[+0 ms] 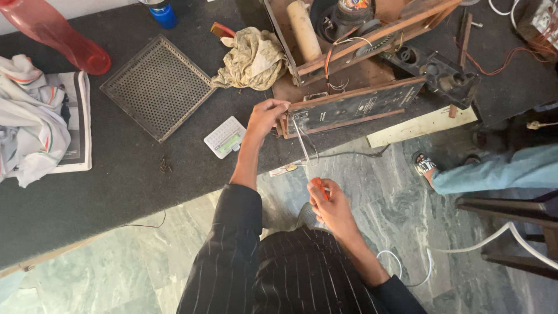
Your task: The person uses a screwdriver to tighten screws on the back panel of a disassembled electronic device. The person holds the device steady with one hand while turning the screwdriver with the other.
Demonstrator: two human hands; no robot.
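Head view: right hand [330, 203] clenches one orange-handled screwdriver [318, 187], its tip seemingly at the wooden panel [354, 107]; left hand [265, 116] pinches that panel's edge, fingertips partly hidden.

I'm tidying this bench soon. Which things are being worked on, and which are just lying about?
In use: wooden cabinet, steadied by the left hand; screwdriver in the right hand.

Lying about: metal grille, rag, small white box, newspaper, red vase.
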